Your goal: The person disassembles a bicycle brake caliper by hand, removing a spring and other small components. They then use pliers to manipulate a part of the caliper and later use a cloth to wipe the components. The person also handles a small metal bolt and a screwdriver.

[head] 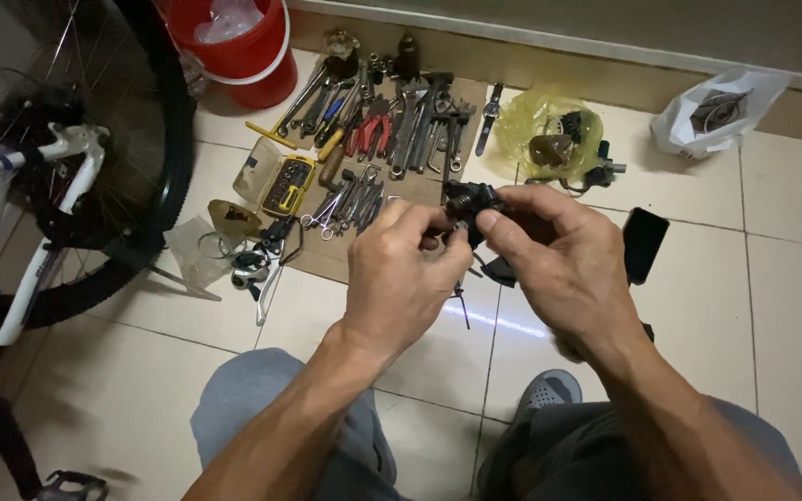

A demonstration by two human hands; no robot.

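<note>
Your left hand [401, 269] and right hand [554, 255] both pinch the small black part [468, 199], fingers closed on it. It sits between them, up by your fingertips.

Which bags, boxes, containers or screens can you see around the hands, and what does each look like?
White plastic bag: top right by the wall, crumpled, dark parts inside.
Yellow plastic bag: above the right hand, translucent, holding dark parts.
Bit box: left of the left hand, yellow, clear lid open.
Red bucket: top left, round.
Dark phone: right, screen off.
</note>
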